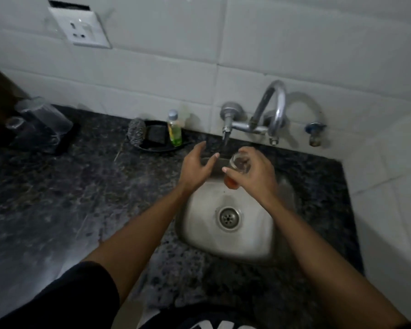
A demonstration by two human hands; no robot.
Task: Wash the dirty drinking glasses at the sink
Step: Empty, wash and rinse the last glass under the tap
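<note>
Dim light; white tiled wall [247,43] with socket [81,27] above dark granite counter [57,186].

both bare forearms reach up from the bottom of the frame and converge at its centre. the left hand [195,166] is spread, fingers straight, palm turned right. the right hand [254,170], just right of it, curls its fingers around a glass [240,163].

Home kitchen: steel sink [259,243], granite counter [57,186].

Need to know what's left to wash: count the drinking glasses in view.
3: one glass held by the right hand over the sink; two on the counter's far left, large and small. Blurry; more may be hidden.
</note>
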